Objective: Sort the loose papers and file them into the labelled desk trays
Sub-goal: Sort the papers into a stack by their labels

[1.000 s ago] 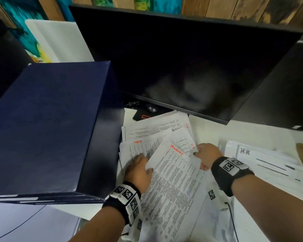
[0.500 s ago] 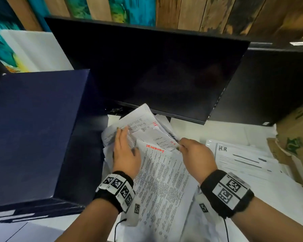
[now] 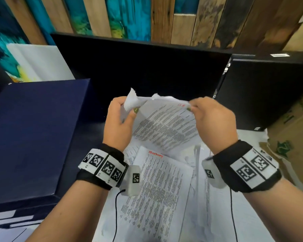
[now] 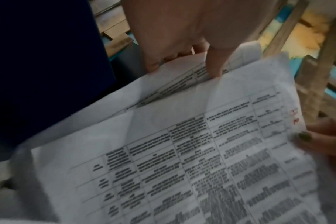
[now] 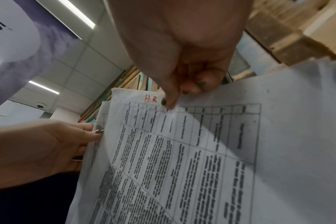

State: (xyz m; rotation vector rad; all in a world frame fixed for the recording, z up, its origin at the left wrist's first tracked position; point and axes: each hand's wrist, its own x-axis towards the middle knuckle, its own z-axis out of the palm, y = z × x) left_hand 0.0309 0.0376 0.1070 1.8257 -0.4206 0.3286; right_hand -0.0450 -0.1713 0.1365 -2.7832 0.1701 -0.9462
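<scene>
Pinching the printed sheet [image 3: 164, 126] at its top corners, left hand [image 3: 118, 123] and right hand [image 3: 215, 123] are lifting it. Only the right wrist view is showing its red "HR" mark [image 5: 151, 98] legibly.

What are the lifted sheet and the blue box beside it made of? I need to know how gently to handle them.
Lifted sheet: thin matte printer paper, creased, its top edge flopping. Blue box: probably rigid card with a matte, faintly textured wrap; flat faces, sharp edges.

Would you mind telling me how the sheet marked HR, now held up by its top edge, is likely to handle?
Probably floppy: the HR sheet sags between the left hand and right hand. Likely light, since fingertip pinches carry it. Its creased top edge may tear.
</scene>
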